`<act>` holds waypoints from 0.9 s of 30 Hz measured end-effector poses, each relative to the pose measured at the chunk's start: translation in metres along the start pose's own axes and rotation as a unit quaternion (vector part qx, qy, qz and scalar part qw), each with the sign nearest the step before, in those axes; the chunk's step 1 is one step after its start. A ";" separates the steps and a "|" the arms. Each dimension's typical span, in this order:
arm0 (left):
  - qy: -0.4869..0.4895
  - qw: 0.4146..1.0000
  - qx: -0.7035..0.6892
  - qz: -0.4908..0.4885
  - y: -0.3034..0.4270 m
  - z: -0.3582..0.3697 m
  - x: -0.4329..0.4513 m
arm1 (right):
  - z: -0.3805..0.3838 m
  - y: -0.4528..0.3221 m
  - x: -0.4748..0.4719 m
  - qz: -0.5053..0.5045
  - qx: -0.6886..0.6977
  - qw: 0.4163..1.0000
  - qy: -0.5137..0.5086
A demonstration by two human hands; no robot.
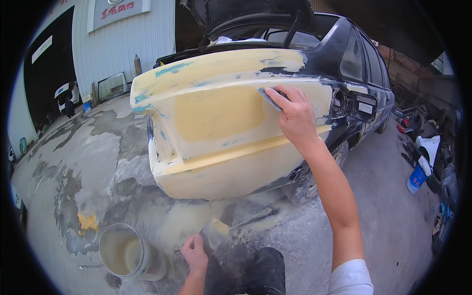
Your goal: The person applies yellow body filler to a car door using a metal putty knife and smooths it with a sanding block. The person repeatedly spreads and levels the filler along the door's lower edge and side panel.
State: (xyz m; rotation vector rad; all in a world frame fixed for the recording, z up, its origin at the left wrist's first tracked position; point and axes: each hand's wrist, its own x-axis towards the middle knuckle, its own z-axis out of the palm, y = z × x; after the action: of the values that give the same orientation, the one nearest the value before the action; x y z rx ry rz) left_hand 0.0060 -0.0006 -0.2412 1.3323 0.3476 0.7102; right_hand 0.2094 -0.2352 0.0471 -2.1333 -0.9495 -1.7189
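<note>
My right hand [298, 114] grips a thin grey spreader [272, 100] and holds it against the side panel of a car [221, 114]. The panel is coated in cream body filler, with a darker yellow patch [219, 112] left of the spreader and some blue-green spots. Low in front of me, my left hand [194, 252] is closed on a filler knife, whose broad blade [215, 232] carries yellow filler. The handle is mostly hidden by the fingers.
A bucket [121, 250] of cloudy liquid stands on the concrete at lower left. The trunk lid [250, 14] is raised and the fuel flap [363, 106] hangs out. Car parts and a blue container [416, 179] lie at right. A car wheel [306, 191] is below the panel.
</note>
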 end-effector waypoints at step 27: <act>-0.010 1.000 0.007 -0.010 -0.016 0.018 -0.003 | -0.006 0.017 -0.055 -0.031 -0.019 0.999 -0.022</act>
State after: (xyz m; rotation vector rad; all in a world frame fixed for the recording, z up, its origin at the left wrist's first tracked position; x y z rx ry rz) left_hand 0.0194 -0.0171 -0.2527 1.3466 0.3501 0.6771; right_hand 0.2100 -0.2697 0.0009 -2.1971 -1.0137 -1.7383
